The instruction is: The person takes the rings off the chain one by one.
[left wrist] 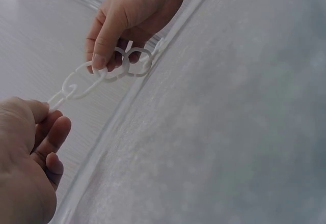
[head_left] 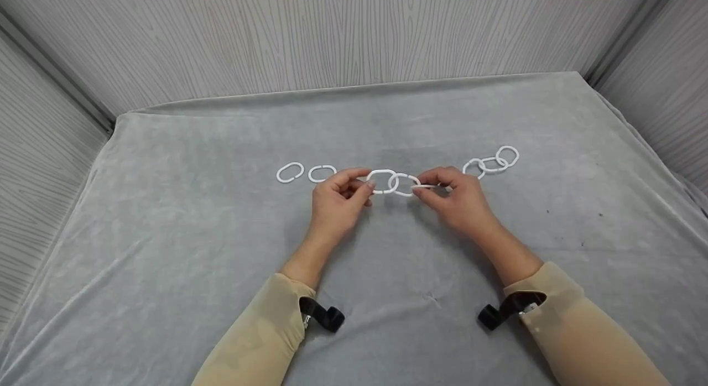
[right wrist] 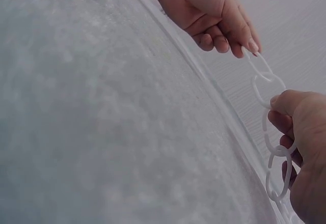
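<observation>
Both hands hold up a chain of white plastic links over the cloth. My left hand (head_left: pixel 338 201) pinches the oval end link (head_left: pixel 382 171) between thumb and fingers. That link hooks through a second link (head_left: pixel 405 194), whose far side meets the fingertips of my right hand (head_left: pixel 459 198). Thumb and forefinger of the right hand pinch there, with another link seen edge-on. In the right wrist view further joined links (right wrist: pixel 279 175) hang below the right hand. Beyond that hand, several joined links (head_left: pixel 494 165) show in the head view; the hand hides part of the chain.
Two loose white links, one oval (head_left: pixel 290 172) and one (head_left: pixel 322 167) partly behind the left hand, lie on the grey cloth (head_left: pixel 182 220). Wood-grain panels (head_left: pixel 343 37) stand behind and at both sides. Black wrist straps (head_left: pixel 326 315) stick out from the sleeves.
</observation>
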A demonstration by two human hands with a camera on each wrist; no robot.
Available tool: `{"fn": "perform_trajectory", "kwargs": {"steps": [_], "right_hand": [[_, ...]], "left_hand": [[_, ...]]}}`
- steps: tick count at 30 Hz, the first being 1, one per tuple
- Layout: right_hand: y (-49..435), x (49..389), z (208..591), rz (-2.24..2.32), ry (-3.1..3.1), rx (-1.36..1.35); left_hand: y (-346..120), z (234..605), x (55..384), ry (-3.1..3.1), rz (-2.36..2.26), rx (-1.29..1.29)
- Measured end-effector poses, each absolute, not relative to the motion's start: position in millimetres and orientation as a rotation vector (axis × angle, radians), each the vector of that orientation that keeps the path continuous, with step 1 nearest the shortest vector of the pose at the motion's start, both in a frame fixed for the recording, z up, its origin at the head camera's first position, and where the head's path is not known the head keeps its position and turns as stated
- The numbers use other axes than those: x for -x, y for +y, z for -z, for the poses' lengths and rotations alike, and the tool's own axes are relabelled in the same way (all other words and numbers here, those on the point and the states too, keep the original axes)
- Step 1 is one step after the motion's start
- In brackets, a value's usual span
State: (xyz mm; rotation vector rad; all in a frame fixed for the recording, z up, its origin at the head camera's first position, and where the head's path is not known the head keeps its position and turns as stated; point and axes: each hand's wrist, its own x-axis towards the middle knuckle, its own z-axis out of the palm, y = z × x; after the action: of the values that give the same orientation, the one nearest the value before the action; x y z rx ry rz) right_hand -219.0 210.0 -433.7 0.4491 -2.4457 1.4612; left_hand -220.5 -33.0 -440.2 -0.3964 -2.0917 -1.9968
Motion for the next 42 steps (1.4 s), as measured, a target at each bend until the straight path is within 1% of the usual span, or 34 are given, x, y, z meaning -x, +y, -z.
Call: {"fn": "perform_trajectory", "kwargs": {"steps": [20,35,42], "right_hand": [[209.6,218.0,432.0,-1.427,-2.497,-0.474],[209.6,217.4,431.2,-1.394,-2.511,-0.513],[209.3,216.8,430.6,-1.393,-2.513,-0.519]], "left_hand": [[-32.3,437.2,217.0,-2.185,1.913,0.389],[-30.7,435.0,216.3,-2.245,1.752,0.422],[-30.9,435.9,216.6,-2.251,1.760,0.401]]}}
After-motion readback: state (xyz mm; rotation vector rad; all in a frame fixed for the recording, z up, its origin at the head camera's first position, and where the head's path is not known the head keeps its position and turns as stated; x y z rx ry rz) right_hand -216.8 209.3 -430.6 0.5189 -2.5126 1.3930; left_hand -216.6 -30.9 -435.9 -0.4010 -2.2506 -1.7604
